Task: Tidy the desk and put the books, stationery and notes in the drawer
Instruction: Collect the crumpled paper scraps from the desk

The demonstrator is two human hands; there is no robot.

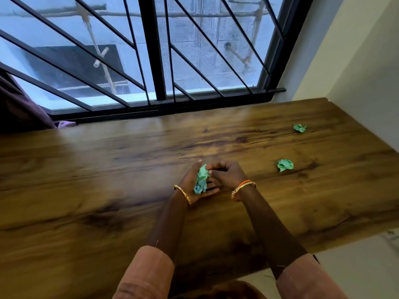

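Note:
Crumpled green paper notes lie in the palm of my left hand, which is cupped around them above the middle of the wooden desk. My right hand meets the left one and pinches the top of the same green paper with its fingertips. A second crumpled green note lies on the desk to the right of my hands. A third, smaller one lies farther back near the right wall. No drawer is in view.
A barred window runs along the desk's far edge. A cream wall closes the right side. Dark purple cloth hangs at the far left. The desk's front edge ends at the lower right, above pale floor.

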